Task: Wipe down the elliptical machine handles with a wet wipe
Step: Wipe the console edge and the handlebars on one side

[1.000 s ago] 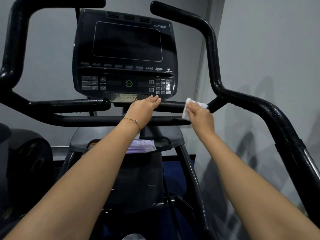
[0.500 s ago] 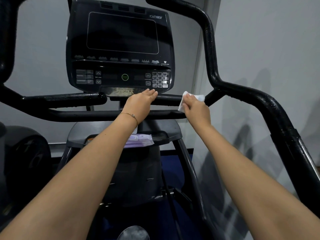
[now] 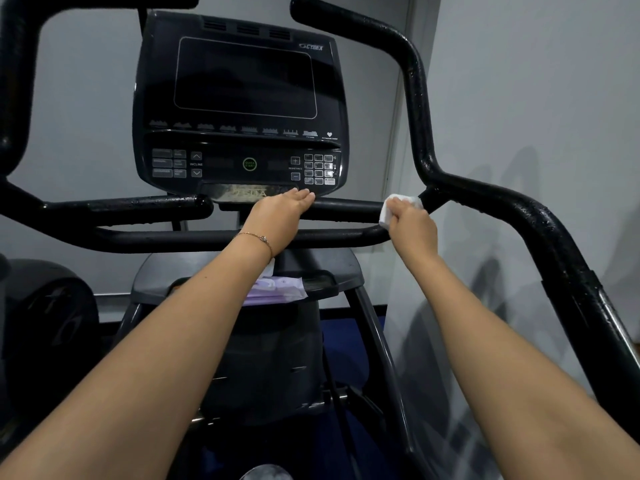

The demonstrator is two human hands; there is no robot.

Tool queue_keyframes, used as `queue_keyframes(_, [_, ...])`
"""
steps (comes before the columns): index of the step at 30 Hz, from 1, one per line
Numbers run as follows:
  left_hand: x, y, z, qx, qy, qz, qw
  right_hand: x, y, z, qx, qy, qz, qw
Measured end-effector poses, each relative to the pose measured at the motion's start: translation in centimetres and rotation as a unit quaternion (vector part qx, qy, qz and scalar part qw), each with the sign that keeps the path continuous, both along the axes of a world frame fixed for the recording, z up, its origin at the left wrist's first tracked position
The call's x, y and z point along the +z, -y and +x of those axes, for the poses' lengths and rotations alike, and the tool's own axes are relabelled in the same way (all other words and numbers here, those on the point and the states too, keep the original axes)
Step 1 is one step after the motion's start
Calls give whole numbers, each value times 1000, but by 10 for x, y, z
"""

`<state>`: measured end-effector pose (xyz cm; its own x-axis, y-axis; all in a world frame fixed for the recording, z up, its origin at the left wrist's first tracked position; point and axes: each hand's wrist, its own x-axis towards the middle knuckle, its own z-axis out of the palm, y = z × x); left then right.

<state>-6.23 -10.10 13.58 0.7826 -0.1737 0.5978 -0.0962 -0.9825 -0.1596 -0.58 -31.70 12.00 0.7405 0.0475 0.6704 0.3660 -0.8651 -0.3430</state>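
A: Start nearest. What lies close?

B: Two bare forearms reach forward. Under them a purple pack (image 3: 277, 289) of wipes lies on the grey tray (image 3: 332, 271), partly hidden by the left wrist.

A: And the hands?

B: The left hand (image 3: 282, 214) rests flat on the bar (image 3: 346, 206) below the console (image 3: 242, 98), fingers straight, gripping nothing. The right hand (image 3: 414, 228) grips the white wipe (image 3: 387, 213) and presses it onto that bar's right end, where it joins the right handle (image 3: 519, 209).

A: How far along is the job?

B: Midway, I'd judge. The right handle glistens with beads, which may be wetness from wiping or only its finish; I cannot tell. The left handle (image 3: 14, 81) is mostly out of frame, so its state is unknown. The crossbar (image 3: 173, 241) looks duller and probably needs a pass.

A: Room to move?

B: Leftward, the bar runs free only as far as the resting left hand, which would have to lift for a full sweep. Rightward, the handle climbs steeply near the wall (image 3: 536, 98), so an elbow has little space there. The console's lower edge hangs just above the bar, a tight gap for knuckles.
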Motion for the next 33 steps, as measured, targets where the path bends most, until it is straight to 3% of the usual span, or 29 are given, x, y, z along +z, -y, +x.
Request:
queue_keyframes(6, [-1,1,-1,2,-2,-6,1000,-4,-10,-10,58,3,-20,998])
queue_keyframes(11, [1,0,-1,-1,-4,1,1000,6,-11,-2,-20,-43,-20,999])
queue_keyframes(15, [2,-1,-1,6,-8,-8,1000,-11,-27,-4,70,-68,-42,994])
queue_keyframes(20, [0,0,1,3,-9,-1,1000,-21,-16,-2,96,40,119,987])
queue_keyframes(23, [1,1,0,7,-10,5,1000,-13,-14,4,48,83,105,990])
queue_keyframes(30, [2,0,1,4,-11,8,1000,4,-7,15,68,30,61,995])
queue_keyframes(33, [1,-1,0,0,-8,6,1000,-4,3,16,54,20,100,993])
